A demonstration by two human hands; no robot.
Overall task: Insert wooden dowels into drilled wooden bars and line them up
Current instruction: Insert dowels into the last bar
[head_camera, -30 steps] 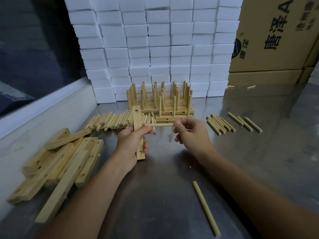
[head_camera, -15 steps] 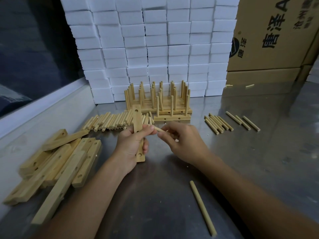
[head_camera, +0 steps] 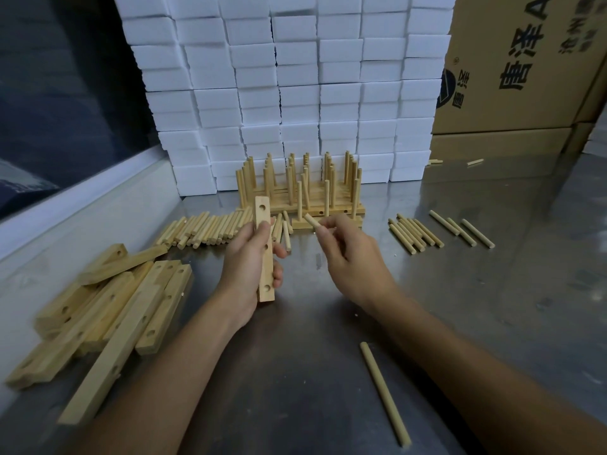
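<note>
Wood everywhere on a steel bench (head_camera: 492, 307): the left hand (head_camera: 244, 267) grips a drilled bar (head_camera: 264, 251) upright, fingers curled round its lower half, so that the hole face looks toward the right hand (head_camera: 348, 254). Three holes show on that face, all empty. The right hand pinches a dowel (head_camera: 312, 222) between thumb and forefinger; only its tip sticks out, aimed up and to the left at the bar, but dowel and bar are apart. My reading is that the dowel is being lined up for a hole, so this bar has hardly been begun.

Supplies lie within reach on both sides. A heap of blank bars (head_camera: 108, 310) sits at the left, and a row of loose dowels (head_camera: 210, 226) lies just behind the left hand. A smaller bunch of dowels (head_camera: 415, 233) lies to the right, with three more (head_camera: 461, 228) just beyond. One long dowel (head_camera: 384, 394) lies alone near the front, beside the right forearm.

Finished bars (head_camera: 302, 192) stand at the back, side by side with their dowels upright, against a wall of white blocks (head_camera: 295, 77). Cartons (head_camera: 525, 60) fill the right corner. That row is probably where the held bar is meant to go once filled, which would explain the open bench between it and the hands.

The push will need the dowel square to the hole; a tilted one may jam.
</note>
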